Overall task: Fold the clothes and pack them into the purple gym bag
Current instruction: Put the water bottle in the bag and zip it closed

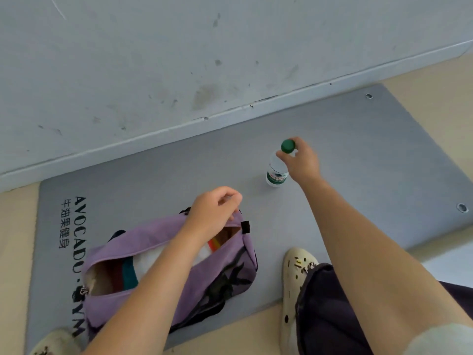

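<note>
The purple gym bag (163, 267) lies unzipped on a grey mat, with folded clothes in white, red, teal and orange (128, 271) visible through its opening. My left hand (213, 211) hovers over the bag's far end with fingers curled; whether it pinches the bag's edge is unclear. My right hand (300, 160) reaches forward and grips the neck of a clear water bottle (276, 172) with a green cap, standing upright on the mat to the right of the bag.
The grey mat (358, 155) with black lettering lies against a grey wall (179, 60). My feet in cream clogs (294, 283) stand at its near edge, on beige floor.
</note>
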A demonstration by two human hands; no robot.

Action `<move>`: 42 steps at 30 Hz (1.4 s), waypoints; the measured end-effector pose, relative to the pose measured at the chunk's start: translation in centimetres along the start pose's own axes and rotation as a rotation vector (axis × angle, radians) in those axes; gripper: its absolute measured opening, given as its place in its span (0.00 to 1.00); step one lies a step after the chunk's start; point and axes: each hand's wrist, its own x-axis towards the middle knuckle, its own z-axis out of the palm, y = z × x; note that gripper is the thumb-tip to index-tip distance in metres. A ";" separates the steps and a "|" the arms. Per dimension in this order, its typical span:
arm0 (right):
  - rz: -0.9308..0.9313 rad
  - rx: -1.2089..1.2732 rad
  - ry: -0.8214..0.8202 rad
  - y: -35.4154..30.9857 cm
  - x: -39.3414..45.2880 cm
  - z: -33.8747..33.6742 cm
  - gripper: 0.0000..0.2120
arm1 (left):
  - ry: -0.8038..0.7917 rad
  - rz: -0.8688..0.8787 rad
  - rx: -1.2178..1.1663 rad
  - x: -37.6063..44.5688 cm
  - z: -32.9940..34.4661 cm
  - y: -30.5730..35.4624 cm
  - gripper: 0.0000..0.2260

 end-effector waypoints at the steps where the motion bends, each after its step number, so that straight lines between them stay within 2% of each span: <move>1: -0.010 0.010 0.007 0.0 0.1 0.2 0.12 | 0.000 0.002 0.007 0.3 0.1 -0.4 0.08; 5: -0.069 0.017 -0.016 -1.4 -0.4 0.2 0.14 | 0.045 0.070 0.121 0.4 0.5 -0.6 0.04; 9: -0.193 0.091 -0.084 -7.2 -3.2 0.4 0.16 | 0.190 0.145 0.148 -0.2 -1.1 1.7 0.08; 12: -0.305 0.203 -0.197 -13.2 -7.4 0.7 0.15 | 0.306 0.149 0.133 -2.0 -4.6 3.8 0.24; 14: -0.345 0.305 -0.277 -17.0 -10.7 0.3 0.13 | 0.317 0.145 0.137 -4.4 -7.9 4.8 0.32; 17: -0.367 0.481 -0.412 -21.5 -16.0 0.1 0.10 | 0.277 0.098 0.118 -9.3 -12.5 5.3 0.34; 20: -0.327 0.560 -0.520 -23.9 -20.9 0.7 0.11 | 0.257 0.021 0.028 -14.6 -15.4 5.1 0.31; 22: -0.276 0.567 -0.635 -23.9 -23.3 1.3 0.17 | 0.252 -0.005 -0.042 -17.7 -16.2 4.1 0.27; 25: -0.170 0.403 -0.951 -21.6 -26.5 2.0 0.34 | 0.293 -0.031 -0.317 -21.1 -16.0 2.0 0.25; 26: -0.143 0.317 -1.067 -20.7 -27.6 2.2 0.36 | 0.299 -0.062 -0.444 -21.7 -15.7 1.5 0.26; 28: -0.094 0.244 -1.236 -19.1 -29.4 2.9 0.33 | 0.279 -0.136 -0.644 -22.1 -15.1 0.8 0.31; 29: -0.071 0.248 -1.263 -18.6 -30.1 3.3 0.30 | 0.268 -0.163 -0.691 -22.2 -15.0 0.5 0.34; 32: -0.066 0.258 -1.252 -17.8 -31.2 3.8 0.25 | 0.208 -0.148 -0.669 -22.2 -14.4 0.0 0.33; 35: -0.077 0.272 -1.271 -16.2 -31.6 4.2 0.23 | 0.124 -0.137 -0.512 -22.1 -13.1 -0.6 0.29; 38: -0.023 0.303 -1.193 -13.5 -31.3 4.9 0.24 | 0.072 -0.171 -0.469 -21.8 -12.2 -2.1 0.34; 40: 0.010 0.290 -1.081 -11.6 -30.7 5.5 0.24 | 0.184 -0.238 -0.477 -21.4 -11.7 -4.1 0.29; 42: 0.039 0.309 -0.959 -10.1 -29.7 6.0 0.22 | 0.407 -0.449 -0.451 -21.0 -11.0 -7.3 0.21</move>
